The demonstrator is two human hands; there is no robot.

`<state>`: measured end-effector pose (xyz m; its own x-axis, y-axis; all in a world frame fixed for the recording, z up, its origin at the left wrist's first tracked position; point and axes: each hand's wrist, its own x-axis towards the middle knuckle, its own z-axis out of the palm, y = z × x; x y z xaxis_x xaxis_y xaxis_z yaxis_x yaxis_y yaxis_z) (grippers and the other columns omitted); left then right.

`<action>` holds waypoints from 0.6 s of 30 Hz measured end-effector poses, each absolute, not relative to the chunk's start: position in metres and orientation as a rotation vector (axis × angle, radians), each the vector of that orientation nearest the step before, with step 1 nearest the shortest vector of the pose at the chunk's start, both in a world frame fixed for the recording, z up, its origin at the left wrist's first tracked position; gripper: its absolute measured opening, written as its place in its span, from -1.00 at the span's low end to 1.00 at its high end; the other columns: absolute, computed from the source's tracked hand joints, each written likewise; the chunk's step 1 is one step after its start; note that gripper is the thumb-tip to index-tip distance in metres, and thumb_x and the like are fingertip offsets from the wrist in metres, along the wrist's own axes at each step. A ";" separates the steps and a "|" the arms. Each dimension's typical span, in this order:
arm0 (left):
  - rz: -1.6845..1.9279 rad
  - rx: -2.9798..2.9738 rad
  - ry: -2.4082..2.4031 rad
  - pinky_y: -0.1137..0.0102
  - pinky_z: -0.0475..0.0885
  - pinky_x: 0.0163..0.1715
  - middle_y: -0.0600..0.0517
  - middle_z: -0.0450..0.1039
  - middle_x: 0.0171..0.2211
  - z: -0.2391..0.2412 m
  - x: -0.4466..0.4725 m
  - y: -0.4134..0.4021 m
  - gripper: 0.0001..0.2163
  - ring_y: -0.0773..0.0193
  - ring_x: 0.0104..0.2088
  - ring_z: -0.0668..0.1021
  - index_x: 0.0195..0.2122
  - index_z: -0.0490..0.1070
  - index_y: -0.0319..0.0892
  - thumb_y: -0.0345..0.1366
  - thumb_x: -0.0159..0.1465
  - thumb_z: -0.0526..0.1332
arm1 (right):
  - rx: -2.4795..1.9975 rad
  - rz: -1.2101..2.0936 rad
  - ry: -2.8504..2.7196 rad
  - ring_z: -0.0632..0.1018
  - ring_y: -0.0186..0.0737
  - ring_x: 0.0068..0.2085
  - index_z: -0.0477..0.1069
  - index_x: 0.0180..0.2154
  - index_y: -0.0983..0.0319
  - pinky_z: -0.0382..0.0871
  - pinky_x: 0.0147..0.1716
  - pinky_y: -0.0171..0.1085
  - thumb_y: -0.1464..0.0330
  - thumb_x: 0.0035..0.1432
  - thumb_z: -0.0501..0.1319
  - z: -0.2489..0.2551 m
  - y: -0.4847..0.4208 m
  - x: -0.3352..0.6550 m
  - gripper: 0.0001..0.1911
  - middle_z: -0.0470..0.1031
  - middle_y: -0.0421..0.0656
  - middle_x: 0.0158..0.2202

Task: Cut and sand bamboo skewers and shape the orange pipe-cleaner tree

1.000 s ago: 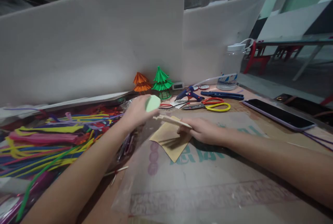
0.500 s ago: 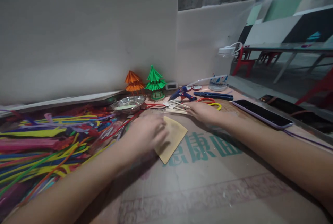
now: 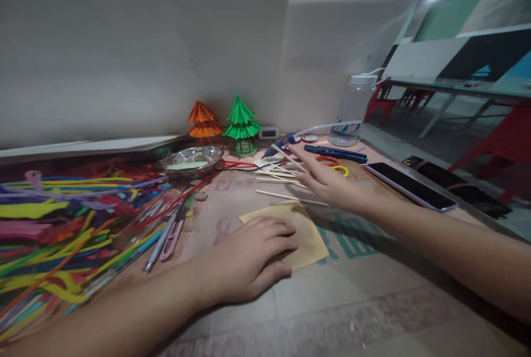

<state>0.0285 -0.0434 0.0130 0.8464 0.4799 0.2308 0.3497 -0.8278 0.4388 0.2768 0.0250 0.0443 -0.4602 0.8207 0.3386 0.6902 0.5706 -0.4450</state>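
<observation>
My left hand [image 3: 259,260] lies flat, fingers spread, over a square of yellow paper [image 3: 309,238], covering its left part. Beyond the paper, my right hand [image 3: 329,180] reaches in from the right over several thin wooden sticks [image 3: 276,180]. One stick [image 3: 284,153] slants up between its thumb and forefinger; how firmly it is gripped is hard to see. Another single stick [image 3: 276,197] lies apart, just behind the paper, its right end by my right hand. A blue glue gun [image 3: 282,146] rests behind the sticks.
Colourful pipe cleaners [image 3: 62,235] heap up on the left, beside a pen [image 3: 160,246] and a pink cutter [image 3: 172,241]. Orange [image 3: 203,119] and green [image 3: 243,122] tiered models stand behind, near a clear dish [image 3: 194,158]. A phone [image 3: 409,185], blue tool [image 3: 336,152] and bottle [image 3: 348,114] are right.
My left hand has come down flat onto the paper, which now sits further right and turned. A lone stick now lies apart from the pile. My right hand's fingers have stretched out.
</observation>
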 end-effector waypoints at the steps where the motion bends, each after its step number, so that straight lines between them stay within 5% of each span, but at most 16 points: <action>1: 0.536 2.598 0.637 0.16 0.31 0.26 -0.15 0.48 0.15 0.010 0.028 -0.042 -0.69 0.07 0.22 0.45 0.08 0.47 -0.19 -0.20 0.40 0.16 | -1.137 0.392 -2.268 0.43 -0.01 0.22 0.14 0.34 0.17 0.33 0.17 -0.05 0.17 0.41 -0.06 0.042 0.017 0.277 -0.46 0.42 0.03 0.21; 4: 0.831 2.406 0.807 0.19 0.42 0.14 -0.13 0.51 0.10 0.005 0.026 -0.036 -0.68 0.10 0.12 0.52 0.13 0.41 -0.16 -0.19 0.41 0.15 | -1.046 0.507 -2.270 0.58 -0.09 -0.14 0.45 -0.02 0.20 0.47 -0.11 -0.12 0.14 0.45 -0.14 0.030 -0.005 0.273 -0.54 0.58 -0.02 -0.16; 7: 1.120 2.281 0.894 0.16 0.44 0.11 -0.11 0.48 0.11 0.008 0.025 -0.033 -0.68 0.08 0.12 0.52 0.16 0.38 -0.09 -0.18 0.42 0.13 | -1.054 0.553 -2.474 0.57 -0.13 -0.29 0.48 -0.22 0.23 0.46 -0.25 -0.17 0.15 0.43 -0.08 0.022 -0.019 0.259 -0.55 0.59 -0.04 -0.29; 13: 1.387 2.078 0.768 0.20 0.38 0.12 0.04 0.55 -0.10 0.053 0.027 -0.044 -0.79 0.17 0.02 0.54 -0.15 0.48 -0.01 -0.25 0.48 0.04 | -0.832 0.654 -2.470 0.54 -0.10 0.07 0.40 0.15 0.18 0.41 0.04 -0.17 0.20 0.39 0.02 0.055 -0.018 0.244 -0.58 0.51 -0.06 0.15; 18: 1.325 2.194 0.960 0.37 0.39 -0.20 0.09 0.43 -0.35 0.095 0.023 -0.043 -0.80 0.28 -0.28 0.49 -0.16 0.48 -0.03 -0.19 0.47 0.06 | -1.405 0.168 -2.397 0.58 -0.01 -0.02 0.32 0.26 0.15 0.42 -0.02 -0.13 0.41 0.28 0.11 0.068 0.041 0.307 -0.48 0.58 -0.01 0.06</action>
<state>0.0233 -0.0428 0.0954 0.3142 0.7303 0.6066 0.3494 -0.6831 0.6413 0.3070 0.0407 0.0680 -0.4432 0.8631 0.2423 0.8208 0.4994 -0.2773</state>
